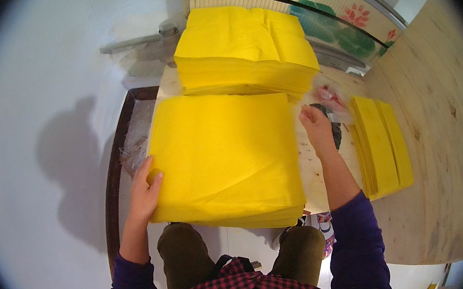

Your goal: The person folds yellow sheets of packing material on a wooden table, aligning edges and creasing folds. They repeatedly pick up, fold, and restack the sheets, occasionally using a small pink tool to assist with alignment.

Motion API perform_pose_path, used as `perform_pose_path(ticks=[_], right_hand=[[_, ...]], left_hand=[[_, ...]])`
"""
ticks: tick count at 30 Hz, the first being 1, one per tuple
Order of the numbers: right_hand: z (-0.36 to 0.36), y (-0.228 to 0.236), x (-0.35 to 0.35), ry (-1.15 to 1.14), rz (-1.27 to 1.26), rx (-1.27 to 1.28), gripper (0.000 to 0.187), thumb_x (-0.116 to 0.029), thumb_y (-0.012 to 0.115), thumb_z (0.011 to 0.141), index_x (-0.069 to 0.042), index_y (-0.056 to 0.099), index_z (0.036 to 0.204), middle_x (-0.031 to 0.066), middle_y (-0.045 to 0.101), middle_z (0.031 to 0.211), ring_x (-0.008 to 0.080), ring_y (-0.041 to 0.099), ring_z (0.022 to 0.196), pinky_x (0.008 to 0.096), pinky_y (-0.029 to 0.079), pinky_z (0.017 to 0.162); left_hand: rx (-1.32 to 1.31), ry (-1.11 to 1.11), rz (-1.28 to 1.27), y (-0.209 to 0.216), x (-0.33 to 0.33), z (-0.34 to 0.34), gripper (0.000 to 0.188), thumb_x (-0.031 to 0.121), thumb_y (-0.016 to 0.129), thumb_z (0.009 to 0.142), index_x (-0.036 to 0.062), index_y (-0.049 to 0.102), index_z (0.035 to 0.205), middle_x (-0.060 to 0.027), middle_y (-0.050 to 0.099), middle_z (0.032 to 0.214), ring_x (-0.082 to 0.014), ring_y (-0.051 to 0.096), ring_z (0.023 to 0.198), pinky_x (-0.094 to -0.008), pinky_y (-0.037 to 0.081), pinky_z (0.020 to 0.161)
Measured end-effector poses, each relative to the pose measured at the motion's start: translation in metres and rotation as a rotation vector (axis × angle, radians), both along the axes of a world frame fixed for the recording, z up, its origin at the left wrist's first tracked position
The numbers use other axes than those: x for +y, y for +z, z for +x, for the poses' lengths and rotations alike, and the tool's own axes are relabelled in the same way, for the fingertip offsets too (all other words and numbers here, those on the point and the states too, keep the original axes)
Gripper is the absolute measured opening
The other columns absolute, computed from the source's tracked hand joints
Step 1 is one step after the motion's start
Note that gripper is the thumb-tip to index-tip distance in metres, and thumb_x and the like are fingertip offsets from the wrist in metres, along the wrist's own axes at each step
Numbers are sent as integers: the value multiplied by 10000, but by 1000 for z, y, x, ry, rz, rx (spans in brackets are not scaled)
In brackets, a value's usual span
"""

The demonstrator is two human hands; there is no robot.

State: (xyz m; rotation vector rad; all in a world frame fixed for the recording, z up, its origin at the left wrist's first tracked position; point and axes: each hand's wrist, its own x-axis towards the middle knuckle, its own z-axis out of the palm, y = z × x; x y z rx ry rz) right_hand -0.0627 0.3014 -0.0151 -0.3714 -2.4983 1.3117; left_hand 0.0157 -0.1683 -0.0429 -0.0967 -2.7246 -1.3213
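Note:
A broad stack of yellow fabric sheets [224, 151] lies in front of me, its near edge overhanging the table above my knees. Thumb apart from the fingers, my left hand [147, 191] is open against the stack's left edge. My right hand [317, 127] is beyond the stack's upper right corner, fingers curled and tips together. Whether anything small is between those fingertips I cannot make out. Behind the front stack stands a taller stack of yellow sheets [243, 44], its top sheet creased.
Folded yellow sheets [381, 145] sit on the right beside a wooden panel [440, 139]. A clear plastic bag with something red [330, 97] and a dark object [336, 133] lie by my right hand. A dark-framed bin [112, 179] with crumpled plastic stands left, next to the white wall [25, 166].

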Motion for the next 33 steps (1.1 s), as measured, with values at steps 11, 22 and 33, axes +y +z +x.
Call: perform_pose_path(ticks=[11, 22, 33], right_hand=[[33, -9, -15, 56, -11, -39, 253, -125, 710, 868, -9, 705, 1093, 74, 715, 919, 140, 652, 790, 296, 532, 709], [0, -6, -16, 58, 16, -117, 301, -149, 745, 809, -6, 707, 1072, 116, 725, 913, 205, 689, 830, 333, 540, 751], [0, -10, -13, 38, 78, -99, 323, -164, 778, 779, -17, 706, 1057, 117, 712, 926, 216, 677, 829, 342, 533, 761]], left_hand=[[52, -26, -31, -2, 0, 2, 511, 137, 644, 935, 0, 501, 1406, -260, 490, 1453, -394, 449, 1369, -434, 344, 1146], [24, -10, -69, 2, 1, 4, 509, 146, 641, 938, 25, 502, 1413, -267, 471, 1466, -409, 441, 1372, -439, 349, 1142], [31, -7, -42, -1, 1, 5, 500, 137, 631, 937, 17, 507, 1407, -272, 469, 1463, -415, 441, 1371, -434, 347, 1142]])
